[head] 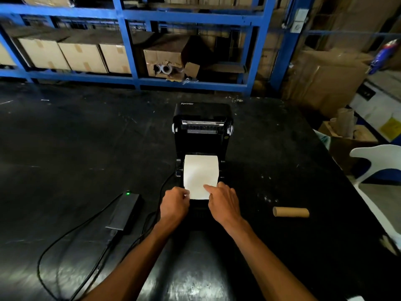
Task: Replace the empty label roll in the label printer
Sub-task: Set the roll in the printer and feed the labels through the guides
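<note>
Printer [202, 135] sat open with new label paper [200, 174] loaded inside it. Our left hand [174, 203] pinched the paper's front edge; our right hand [224, 202] pressed it with straight fingers. Right of the printer lay the empty core [290, 212]. We judged closing the lid remained.

A black power adapter [124, 210] lies on the dark bench [65, 137] toward its near left edge, a green light lit at its far end; black cables [71, 233] loop from it across the bench top. Beyond the far edge stands blue steel shelving [130, 46] holding closed cardboard boxes [80, 57] and one torn box with rolls showing. A white plastic chair [377, 161] stands off the right edge, with more cartons behind it.
</note>
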